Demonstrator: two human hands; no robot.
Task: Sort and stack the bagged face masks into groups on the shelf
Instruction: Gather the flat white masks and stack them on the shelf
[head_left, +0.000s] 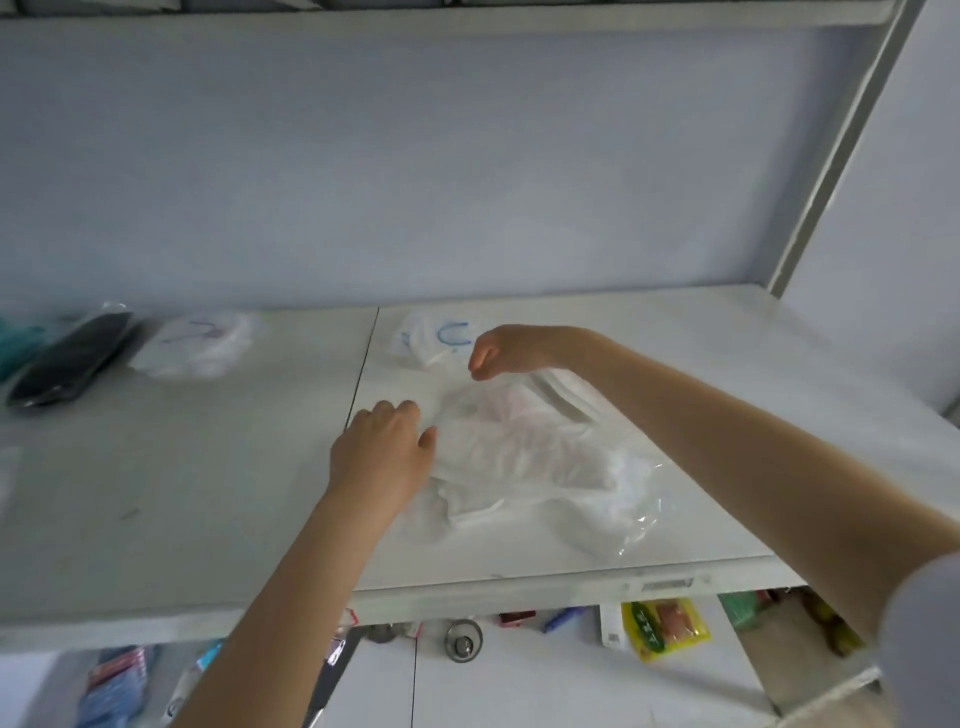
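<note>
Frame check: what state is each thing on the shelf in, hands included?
left hand: fingers curled, at the pile's left edge; grip unclear.
right hand: fingers curled down over the pile's far edge; grip unclear.
pile of white bagged masks: loose, crumpled, not stacked.
blue-marked bag: lying behind the pile.
purple-marked bag: lying at back left.
black bagged mask: lying beside the purple-marked bag, far left.

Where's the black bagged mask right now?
In the head view, the black bagged mask lies far left on the white shelf, beside a white bagged mask with purple marking.
</note>
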